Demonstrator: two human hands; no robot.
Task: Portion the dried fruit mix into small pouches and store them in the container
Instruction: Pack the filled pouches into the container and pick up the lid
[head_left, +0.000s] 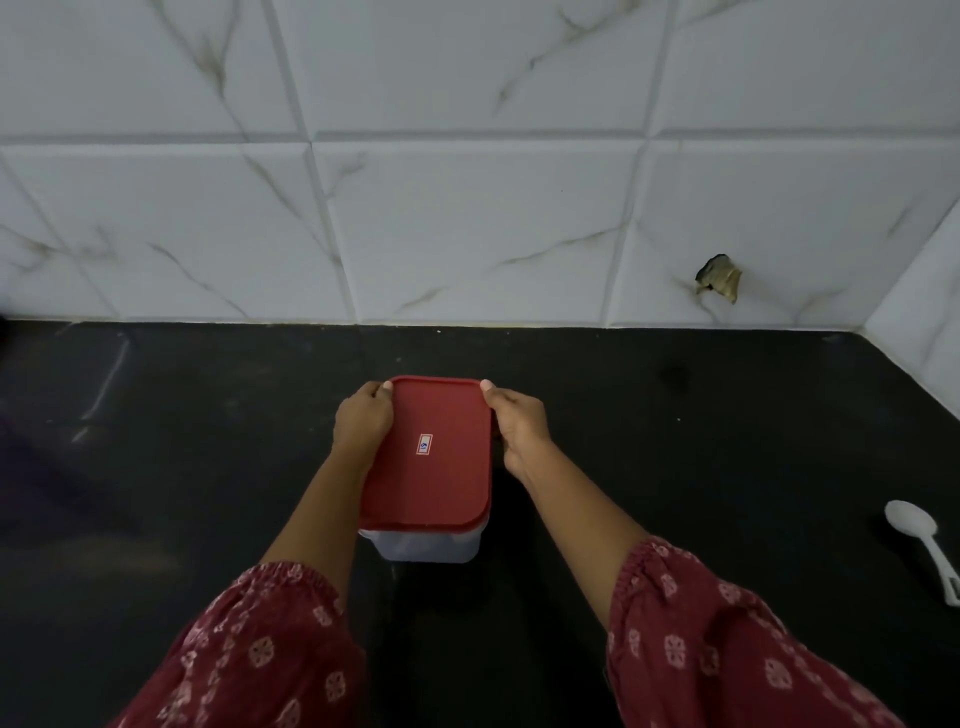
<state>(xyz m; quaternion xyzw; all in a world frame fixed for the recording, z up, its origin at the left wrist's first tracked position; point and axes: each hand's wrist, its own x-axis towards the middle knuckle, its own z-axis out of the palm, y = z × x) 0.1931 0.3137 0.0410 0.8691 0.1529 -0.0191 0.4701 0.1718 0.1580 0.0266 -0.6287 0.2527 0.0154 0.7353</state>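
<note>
Two hands, left hand (362, 422) and right hand (521, 427), each clamped on one side of the red-lidded container (431, 483)

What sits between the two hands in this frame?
The red lid, sitting on the clear container; the left hand and right hand grip its opposite sides. The head view shows this.

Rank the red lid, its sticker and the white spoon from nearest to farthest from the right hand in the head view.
1. The red lid: the right hand grips its right edge.
2. The sticker: at the lid's middle, just left of that hand.
3. The white spoon: far off to the right on the black counter, well apart.
</note>
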